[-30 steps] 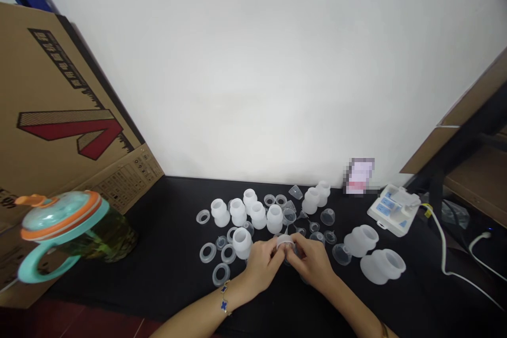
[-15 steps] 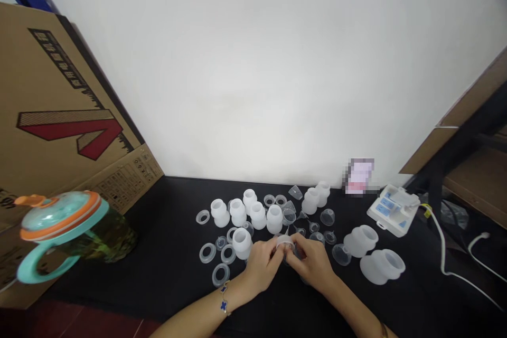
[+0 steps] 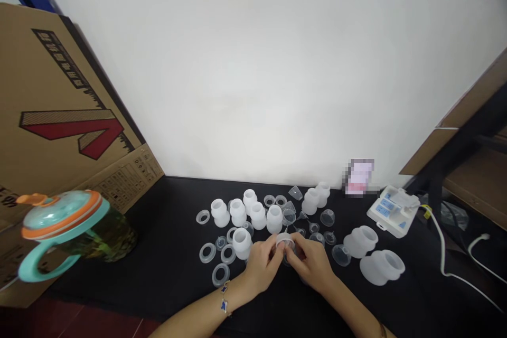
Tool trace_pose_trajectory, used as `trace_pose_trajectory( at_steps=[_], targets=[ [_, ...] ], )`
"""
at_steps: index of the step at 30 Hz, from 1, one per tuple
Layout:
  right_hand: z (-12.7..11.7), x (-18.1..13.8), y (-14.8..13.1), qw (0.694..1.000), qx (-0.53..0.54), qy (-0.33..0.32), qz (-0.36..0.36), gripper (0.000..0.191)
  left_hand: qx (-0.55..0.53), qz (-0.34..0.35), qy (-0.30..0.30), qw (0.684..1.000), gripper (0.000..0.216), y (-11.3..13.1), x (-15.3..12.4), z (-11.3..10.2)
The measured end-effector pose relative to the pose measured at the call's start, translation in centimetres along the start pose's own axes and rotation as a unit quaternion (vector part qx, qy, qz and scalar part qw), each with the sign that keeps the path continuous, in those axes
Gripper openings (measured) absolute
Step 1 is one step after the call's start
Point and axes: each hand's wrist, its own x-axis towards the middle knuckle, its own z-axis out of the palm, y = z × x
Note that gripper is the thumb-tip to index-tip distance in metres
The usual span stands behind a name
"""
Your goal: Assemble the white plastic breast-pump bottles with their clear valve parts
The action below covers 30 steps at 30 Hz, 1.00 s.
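Note:
Between both hands, near the table's front middle, is a translucent plastic bottle ring point(image 3: 285, 237), tilted so that its opening faces me. My left hand point(image 3: 261, 265) pinches its left side and my right hand point(image 3: 312, 260) its right side, with both thumbs pressed into the opening. A clear piece seems to sit inside the ring, but the thumbs hide most of it. Just left of my left hand stands a white bottle body point(image 3: 242, 244), with loose rings point(image 3: 221, 275) around it. Clear silicone teats point(image 3: 329, 237) and domed caps point(image 3: 341, 255) lie right of my right hand.
Several white bottle bodies point(image 3: 237, 213) stand behind the hands; larger ones point(image 3: 382, 268) lie at right. A white case point(image 3: 394, 211) and a cable point(image 3: 441, 253) are farther right. At left are a lidded jug point(image 3: 63, 222) and a cardboard box point(image 3: 67, 116). A wall point(image 3: 253, 74) closes the back.
The ring has tilted a little and its opening shows more between the thumbs. Both hands stay in nearly the same place, and the other parts have not moved.

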Motion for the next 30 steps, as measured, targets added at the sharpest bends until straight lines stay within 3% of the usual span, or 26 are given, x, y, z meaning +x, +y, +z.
trace_pose_trajectory(
  at_steps=[11, 30],
  targets=[
    [-0.03, 0.01, -0.15, 1.000, -0.005, -0.004, -0.029, 0.027, -0.003, -0.002, 0.017, 1.000, 0.028, -0.74, 0.03, 0.17],
    [0.15, 0.12, -0.04, 1.000, 0.004, -0.023, -0.014, 0.026, 0.037, -0.004, 0.012, 0.999, 0.030, -0.28, 0.11, -0.04]
  ],
)
